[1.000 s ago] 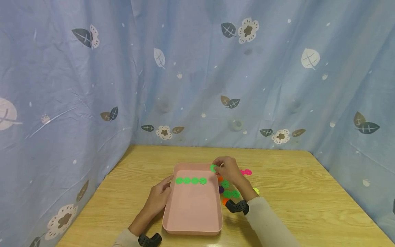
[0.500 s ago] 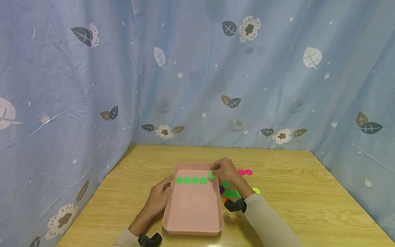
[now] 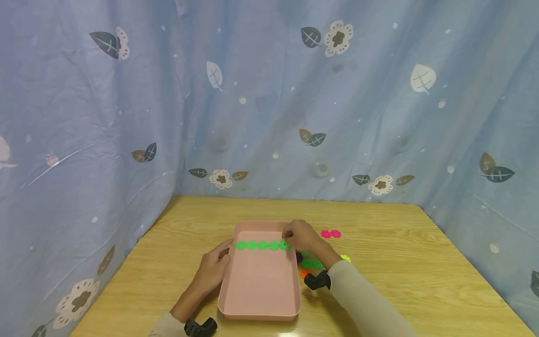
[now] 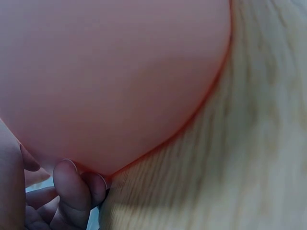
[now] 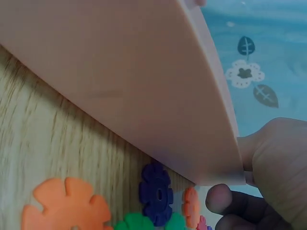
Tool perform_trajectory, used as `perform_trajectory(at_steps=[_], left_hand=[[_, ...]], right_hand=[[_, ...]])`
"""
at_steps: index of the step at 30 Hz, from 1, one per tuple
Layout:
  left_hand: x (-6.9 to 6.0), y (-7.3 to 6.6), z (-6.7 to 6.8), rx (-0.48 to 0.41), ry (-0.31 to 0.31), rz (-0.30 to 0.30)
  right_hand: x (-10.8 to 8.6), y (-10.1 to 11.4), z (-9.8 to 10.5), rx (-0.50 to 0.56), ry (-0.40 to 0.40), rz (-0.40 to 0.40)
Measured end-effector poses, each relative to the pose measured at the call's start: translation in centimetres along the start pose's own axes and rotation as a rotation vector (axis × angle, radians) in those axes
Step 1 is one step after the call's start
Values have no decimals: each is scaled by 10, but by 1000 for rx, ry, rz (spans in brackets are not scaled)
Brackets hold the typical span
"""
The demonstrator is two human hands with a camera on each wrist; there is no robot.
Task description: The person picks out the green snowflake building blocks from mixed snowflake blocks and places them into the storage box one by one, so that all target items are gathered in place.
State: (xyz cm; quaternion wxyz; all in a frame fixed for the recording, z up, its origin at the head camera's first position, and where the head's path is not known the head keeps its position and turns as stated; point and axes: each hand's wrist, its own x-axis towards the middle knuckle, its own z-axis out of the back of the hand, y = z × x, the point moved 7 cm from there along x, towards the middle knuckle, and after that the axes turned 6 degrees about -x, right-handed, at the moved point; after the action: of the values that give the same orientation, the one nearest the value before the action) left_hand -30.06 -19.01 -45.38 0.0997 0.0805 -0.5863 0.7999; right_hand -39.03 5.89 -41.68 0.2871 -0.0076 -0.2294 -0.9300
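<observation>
1. The right hand (image 3: 304, 238) is over the tray's right rim near the far corner, its fingers bent and their tips down at a green piece (image 3: 284, 245). Whether the fingertips pinch that piece or only touch it, I cannot tell; the right wrist view hides it behind the tray wall.
2. The left hand (image 3: 212, 267) holds the left side of the pink tray (image 3: 261, 285), thumb near the rim and bent fingertips against the outside, as the left wrist view shows.
3. The green piece at the right fingertips is inside the tray, at the right end of a row. Four more green discs (image 3: 263, 245) run leftward from it, side by side across the far part of the tray floor.
4. Just outside the tray's right wall, partly under the right forearm, are loose flower-shaped pieces: a purple piece (image 5: 156, 194), an orange piece (image 5: 67, 206) and some darker green pieces (image 3: 311, 263).
5. Farther out on the right lie two pink pieces (image 3: 331, 234) side by side and a yellow piece (image 3: 345, 258) beyond the forearm.
6. Everything rests on a wood-grain worktop (image 3: 379, 262), with a blue curtain (image 3: 261, 70) patterned with leaves and flowers behind.
</observation>
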Motion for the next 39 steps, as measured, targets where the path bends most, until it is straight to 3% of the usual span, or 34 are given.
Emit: perform_trajectory(at_steps=[8,16,24,34,39], left_hand=[[2,0,-3,-36,28,-17],[1,2,-2,2,13,-14],[0,1,-1,17,6,-20],[0,2,-3,-1,39,-37],[0,1,-1,-12,13,-20]], right_hand=[[1,-4,0,-55,-28,-25],[0,-1,6,-54,-34,-62],[-9,-2,23,-27,-81,-38],[-24,-20,42,-13,-64,-67],[-29,-32,43,-17,-48,-53]])
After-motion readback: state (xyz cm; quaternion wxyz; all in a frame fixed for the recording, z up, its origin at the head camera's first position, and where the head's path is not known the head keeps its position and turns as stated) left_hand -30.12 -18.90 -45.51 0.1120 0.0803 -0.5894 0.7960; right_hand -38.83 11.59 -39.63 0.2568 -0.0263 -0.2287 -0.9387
